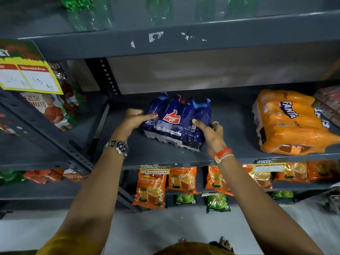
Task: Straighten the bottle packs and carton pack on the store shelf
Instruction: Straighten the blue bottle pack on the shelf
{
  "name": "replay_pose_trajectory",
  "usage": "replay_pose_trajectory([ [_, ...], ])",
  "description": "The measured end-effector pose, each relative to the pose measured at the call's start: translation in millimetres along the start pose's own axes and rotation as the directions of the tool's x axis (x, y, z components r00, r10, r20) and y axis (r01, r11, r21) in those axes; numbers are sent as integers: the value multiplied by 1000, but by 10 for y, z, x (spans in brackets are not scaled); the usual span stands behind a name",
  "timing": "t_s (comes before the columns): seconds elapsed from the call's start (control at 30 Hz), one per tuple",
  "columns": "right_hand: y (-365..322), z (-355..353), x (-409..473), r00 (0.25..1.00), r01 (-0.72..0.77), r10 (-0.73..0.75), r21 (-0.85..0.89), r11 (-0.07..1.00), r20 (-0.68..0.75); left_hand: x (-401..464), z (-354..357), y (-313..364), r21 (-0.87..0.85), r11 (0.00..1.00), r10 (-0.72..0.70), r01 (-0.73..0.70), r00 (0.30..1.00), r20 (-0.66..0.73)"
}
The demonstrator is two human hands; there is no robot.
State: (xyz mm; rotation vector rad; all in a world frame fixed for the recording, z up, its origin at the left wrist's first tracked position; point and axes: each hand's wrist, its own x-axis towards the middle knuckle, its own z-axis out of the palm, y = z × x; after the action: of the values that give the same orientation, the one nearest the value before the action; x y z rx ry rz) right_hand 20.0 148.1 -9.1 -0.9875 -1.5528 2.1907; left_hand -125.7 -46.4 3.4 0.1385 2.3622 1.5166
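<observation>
A blue shrink-wrapped Thums Up bottle pack (176, 122) lies tilted on the dark grey middle shelf (230, 144). My left hand (133, 119) grips its left side, thumb across the front. My right hand (211, 132) holds its right side, thumb pressed on the front wrap. An orange Fanta bottle pack (287, 124) lies askew at the right of the same shelf, apart from both hands. A reddish carton pack (329, 105) shows partly at the far right edge, behind the Fanta pack.
Green bottles (88, 13) stand on the shelf above. Orange tea pouches (150, 186) hang along the shelf below, with green pouches (218, 202) under them. A yellow price tag (29, 76) and tomato sauce packs (53, 111) fill the left rack. Slotted uprights (106, 78) frame the bay.
</observation>
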Motion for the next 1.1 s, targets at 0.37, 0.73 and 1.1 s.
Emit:
replay_pose_trajectory([
  [0.37, 455, -135, -57, 885, 442, -360, -292, 848, 295, -650, 193, -951, -69, 956, 235, -285, 884, -403],
  [0.73, 67, -141, 172, 933, 295, -291, 13, 955, 211, -1395, 877, -657, -267, 877, 79, -399, 668, -740],
  [1.1, 15, 17, 166, 930, 243, -214, -62, 968, 300, -1330, 1025, -410, -389, 911, 99, -135, 989, -111],
])
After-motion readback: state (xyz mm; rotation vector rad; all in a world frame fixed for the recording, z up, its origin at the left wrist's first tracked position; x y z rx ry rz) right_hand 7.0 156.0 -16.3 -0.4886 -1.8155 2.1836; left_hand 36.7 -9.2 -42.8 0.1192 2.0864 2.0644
